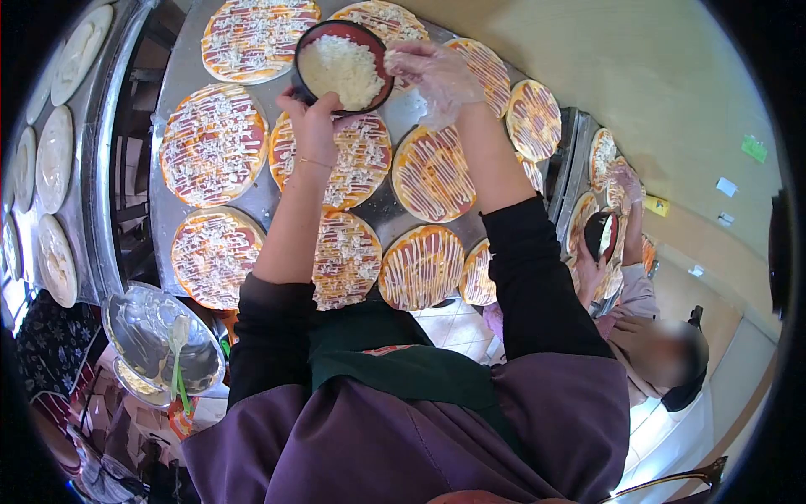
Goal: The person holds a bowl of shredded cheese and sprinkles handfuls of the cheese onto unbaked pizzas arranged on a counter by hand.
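Observation:
My left hand (315, 122), bare, holds a dark bowl with a reddish inside (369, 42) by its near rim. White crumbly topping (340, 74) fills much of the bowl. In a clear plastic glove, my right hand (432, 76) is at the bowl's right rim, fingers pinched together over a bit of white topping. Under and around both hands lie round pizza bases with sauce and white stripes; the one at the left (215, 144) carries white crumbs, while the one below my right hand (434, 174) shows stripes without crumbs.
Plain dough rounds (56, 160) lie on a metal surface at the far left. Below it, a metal bowl (159, 336) holds a spatula (178, 336). At the right, a co-worker (638, 319) holds another dark bowl (600, 235) over more pizzas.

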The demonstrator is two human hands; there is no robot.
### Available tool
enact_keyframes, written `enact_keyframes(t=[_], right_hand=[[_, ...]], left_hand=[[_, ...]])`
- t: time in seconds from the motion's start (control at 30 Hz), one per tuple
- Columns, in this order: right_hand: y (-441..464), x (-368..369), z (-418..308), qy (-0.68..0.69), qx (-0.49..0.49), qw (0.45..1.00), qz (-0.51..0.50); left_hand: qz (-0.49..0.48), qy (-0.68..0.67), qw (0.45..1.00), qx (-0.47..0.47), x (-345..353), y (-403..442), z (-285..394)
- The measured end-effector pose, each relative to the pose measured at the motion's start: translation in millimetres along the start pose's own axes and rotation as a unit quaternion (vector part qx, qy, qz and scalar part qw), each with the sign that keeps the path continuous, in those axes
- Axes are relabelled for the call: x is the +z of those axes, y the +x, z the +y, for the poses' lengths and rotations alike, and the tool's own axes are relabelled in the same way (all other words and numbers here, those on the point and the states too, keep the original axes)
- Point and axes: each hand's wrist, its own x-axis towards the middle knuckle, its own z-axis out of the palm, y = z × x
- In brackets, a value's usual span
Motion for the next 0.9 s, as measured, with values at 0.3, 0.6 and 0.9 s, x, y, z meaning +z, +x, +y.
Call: enact_keyframes(t=[0.3,0.6,0.9], right_hand=[[48,-55,11,-0.321,-0.023,0.929,0.185],[40,-52,30,-0.541,0.01,0.824,0.168],[45,-49,42,-0.233,-0.026,0.964,0.125]], left_hand=[[0.007,-0.05,0.996,0.067,-23,-23,30],[-0.011,-0.061,0.997,0.055,-60,-71,58],[0.024,-0.059,0.997,0.051,-97,-93,62]])
